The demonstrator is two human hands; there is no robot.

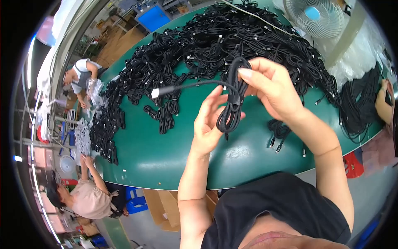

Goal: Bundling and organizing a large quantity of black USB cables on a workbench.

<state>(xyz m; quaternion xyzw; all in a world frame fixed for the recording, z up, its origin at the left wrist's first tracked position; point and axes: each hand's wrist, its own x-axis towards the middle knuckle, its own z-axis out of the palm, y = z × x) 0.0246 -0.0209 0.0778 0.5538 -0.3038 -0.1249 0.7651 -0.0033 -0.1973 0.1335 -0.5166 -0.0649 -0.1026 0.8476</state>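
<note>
A coiled black braided cable point(229, 118) is held up over the green table, cinched around its middle by a black strap point(235, 99). My left hand point(208, 124) grips the lower part of the bundle, fingers behind it and thumb alongside. With thumb and fingers, my right hand point(269, 85) pinches the upper loops. One cable end sticks out to the left and carries a pale connector point(156, 93). Below my right hand, a smaller coiled cable point(278, 128) lies on the table with its metal plugs toward me.
A large heap of bundled black cables point(199, 35) covers the far side of the green table point(166, 151). Several tied bundles point(165, 114) lie left of my hands. A fan point(313, 14) stands at the back right. Co-workers point(89, 195) sit along the left; another person's arm point(385, 101) shows at right.
</note>
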